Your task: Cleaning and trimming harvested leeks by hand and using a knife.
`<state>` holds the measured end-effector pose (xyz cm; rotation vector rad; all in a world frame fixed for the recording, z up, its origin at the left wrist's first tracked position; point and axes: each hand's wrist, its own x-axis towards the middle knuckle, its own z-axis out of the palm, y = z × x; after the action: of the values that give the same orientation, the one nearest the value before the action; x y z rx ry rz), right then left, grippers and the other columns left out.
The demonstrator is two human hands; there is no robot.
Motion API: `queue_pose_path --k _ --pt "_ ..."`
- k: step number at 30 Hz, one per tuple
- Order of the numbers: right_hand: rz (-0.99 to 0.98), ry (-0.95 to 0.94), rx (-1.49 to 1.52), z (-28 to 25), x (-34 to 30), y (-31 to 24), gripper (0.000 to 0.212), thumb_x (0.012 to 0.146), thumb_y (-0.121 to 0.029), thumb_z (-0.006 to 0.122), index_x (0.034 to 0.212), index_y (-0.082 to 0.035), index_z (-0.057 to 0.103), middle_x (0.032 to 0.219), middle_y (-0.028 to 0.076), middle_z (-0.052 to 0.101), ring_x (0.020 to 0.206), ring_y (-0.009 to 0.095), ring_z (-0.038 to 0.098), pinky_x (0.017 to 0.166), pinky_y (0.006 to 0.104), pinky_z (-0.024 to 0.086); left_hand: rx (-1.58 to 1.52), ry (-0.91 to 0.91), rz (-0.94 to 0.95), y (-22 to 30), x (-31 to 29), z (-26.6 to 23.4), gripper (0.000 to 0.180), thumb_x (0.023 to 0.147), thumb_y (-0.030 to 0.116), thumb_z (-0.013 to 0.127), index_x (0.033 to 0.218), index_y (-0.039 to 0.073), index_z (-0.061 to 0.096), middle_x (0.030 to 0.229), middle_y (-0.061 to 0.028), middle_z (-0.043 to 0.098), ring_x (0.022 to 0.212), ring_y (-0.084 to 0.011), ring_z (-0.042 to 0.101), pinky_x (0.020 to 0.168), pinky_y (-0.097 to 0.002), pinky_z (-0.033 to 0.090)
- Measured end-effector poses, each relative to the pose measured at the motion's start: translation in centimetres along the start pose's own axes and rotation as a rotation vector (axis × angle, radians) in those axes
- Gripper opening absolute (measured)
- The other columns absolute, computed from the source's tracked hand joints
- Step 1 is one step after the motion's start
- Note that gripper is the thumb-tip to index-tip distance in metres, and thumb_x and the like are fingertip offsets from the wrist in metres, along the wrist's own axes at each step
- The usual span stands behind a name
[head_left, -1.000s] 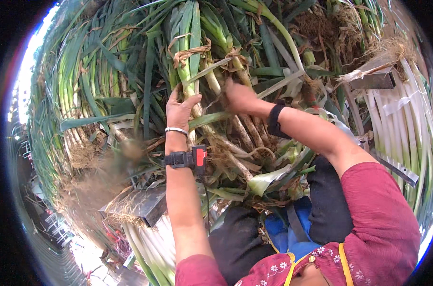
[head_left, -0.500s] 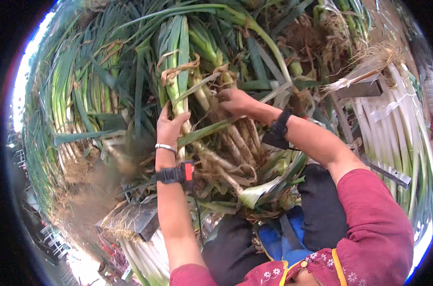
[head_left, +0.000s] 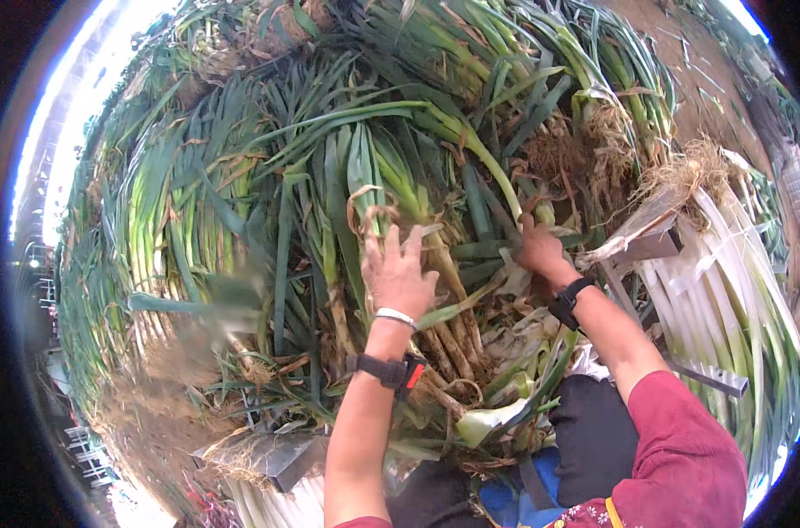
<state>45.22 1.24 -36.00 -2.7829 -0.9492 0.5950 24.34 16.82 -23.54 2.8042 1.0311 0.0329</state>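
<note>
My left hand (head_left: 398, 275) lies open, fingers spread, over the stems of long green onions (head_left: 365, 176) heaped in front of me. Dry brown leaf curls around the stem just above its fingertips. To its right, my right hand (head_left: 545, 253) is closed, fingers curled inward, at the lower end of a bent green stalk (head_left: 481, 157). What its fingers hold is hidden. Below and between the hands are soil-covered onion stems (head_left: 453, 343) with their roots. A pale stripped leaf (head_left: 488, 421) rests nearest my lap.
Trimmed white onions (head_left: 712, 273) lie bundled on a metal rack (head_left: 712, 378) at the right. Another metal piece (head_left: 286, 462) with white onions is at lower left. Untrimmed onions (head_left: 154, 238) stand thick on the left, with bare soil (head_left: 145, 409) below them.
My left hand has let go of the onion stem it gripped and spread its fingers, shifting right. My right hand has moved right, away from the stems. The view has tilted farther ahead.
</note>
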Motion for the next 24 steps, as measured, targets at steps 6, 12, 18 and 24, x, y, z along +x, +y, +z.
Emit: queue_pose_path --k 6,12,18,24 --pt "-0.091 -0.018 0.355 -0.3 0.6 1.4 0.070 0.070 -0.029 0.074 0.123 -0.001 0.037 0.091 0.026 0.061 0.086 0.040 0.061 0.074 0.0448 0.049 -0.165 -0.179 0.061 2.2 2.0 0.9 0.077 0.072 0.039 0.074 0.137 0.013 0.041 0.137 -0.0162 0.042 0.129 -0.0353 0.035 0.103 -0.0469 0.032" --pt "-0.239 -0.280 0.752 -6.5 -3.9 -6.5 0.049 0.074 -0.034 0.069 0.101 0.003 0.052 0.092 0.023 0.063 0.083 0.034 0.064 0.074 0.0398 0.050 -1.457 -0.364 -0.339 3.8 3.9 3.1 0.053 0.091 0.045 0.055 0.116 -0.003 0.056 0.101 -0.0096 0.063 0.090 -0.0164 0.058 0.080 -0.0273 0.045" --pt "-0.534 -0.330 0.845 -9.3 -9.7 -11.3 0.047 0.079 -0.032 0.064 0.113 -0.001 0.054 0.099 0.023 0.059 0.090 0.035 0.060 0.081 0.0399 0.048 -1.602 -0.109 -0.543 2.5 4.5 1.2 0.015 0.088 0.008 0.056 0.099 -0.002 0.056 0.081 -0.0053 0.060 0.066 -0.0135 0.059 0.056 -0.0280 0.050" --pt "-0.503 -0.317 0.860 -7.5 -9.2 -11.0 0.041 0.078 -0.029 0.064 0.105 0.002 0.059 0.105 0.020 0.054 0.099 0.031 0.055 0.086 0.0355 0.045 -1.464 0.123 -0.440 0.8 2.8 -1.0 0.074 0.077 -0.008 0.060 0.140 -0.004 0.021 0.137 -0.0196 0.037 0.116 -0.0248 0.049 0.089 -0.0309 0.048"
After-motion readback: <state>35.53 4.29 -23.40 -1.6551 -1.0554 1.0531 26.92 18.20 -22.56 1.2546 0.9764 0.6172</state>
